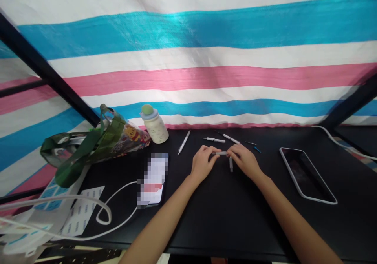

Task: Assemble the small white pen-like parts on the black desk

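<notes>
Between my left hand (pixel 204 162) and my right hand (pixel 243 160) is a thin grey pen barrel (pixel 220 153), its ends pinched in the fingertips of both. A second short grey piece (pixel 231 164) lies on the black table just below the right fingertips. Behind my hands lie a white pen (pixel 184 142), a white pen part with a thin tip (pixel 214 140) and another one (pixel 231 138). To the right of these are a small dark thin piece (pixel 251 142) and a small blue piece (pixel 257 149).
A phone (pixel 308 175) lies at the right of the table (pixel 224 217). On the left are a lit phone (pixel 154 179) with a white cable (pixel 123 187), a green bag (pixel 97 142), a bottle (pixel 155 126) and printed sheets (pixel 82 213). A striped sheet (pixel 206 75) hangs behind.
</notes>
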Demonstrator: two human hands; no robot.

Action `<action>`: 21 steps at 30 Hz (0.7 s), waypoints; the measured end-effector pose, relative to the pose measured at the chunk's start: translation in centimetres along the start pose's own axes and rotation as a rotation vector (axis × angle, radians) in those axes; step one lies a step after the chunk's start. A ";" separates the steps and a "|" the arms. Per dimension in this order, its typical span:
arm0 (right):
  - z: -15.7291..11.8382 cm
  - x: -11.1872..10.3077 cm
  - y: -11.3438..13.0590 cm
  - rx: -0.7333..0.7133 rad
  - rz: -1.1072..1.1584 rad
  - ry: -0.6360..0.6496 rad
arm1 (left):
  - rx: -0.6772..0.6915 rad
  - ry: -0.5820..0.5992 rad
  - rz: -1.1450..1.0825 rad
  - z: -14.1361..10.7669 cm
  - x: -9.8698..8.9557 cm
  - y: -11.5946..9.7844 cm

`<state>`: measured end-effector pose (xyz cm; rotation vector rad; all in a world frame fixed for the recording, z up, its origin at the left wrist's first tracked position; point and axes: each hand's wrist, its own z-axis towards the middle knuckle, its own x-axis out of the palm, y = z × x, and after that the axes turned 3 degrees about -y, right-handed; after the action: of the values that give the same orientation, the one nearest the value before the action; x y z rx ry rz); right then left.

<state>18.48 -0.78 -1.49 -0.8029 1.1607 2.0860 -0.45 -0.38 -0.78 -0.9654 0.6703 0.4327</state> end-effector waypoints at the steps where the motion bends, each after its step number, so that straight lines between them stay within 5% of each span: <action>1: 0.0 -0.1 0.0 -0.002 -0.009 0.014 | 0.003 -0.001 0.002 0.0 0.0 0.0; 9: 0.0 0.2 0.1 0.095 0.085 -0.003 | -0.031 -0.016 0.022 0.0 0.1 0.0; 21: 0.1 0.0 -0.3 0.015 0.122 0.031 | -0.016 0.016 0.004 0.1 -0.1 0.0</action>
<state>18.67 -0.54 -1.59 -0.7767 1.2693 2.1672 -0.51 -0.35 -0.66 -0.9833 0.6841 0.4348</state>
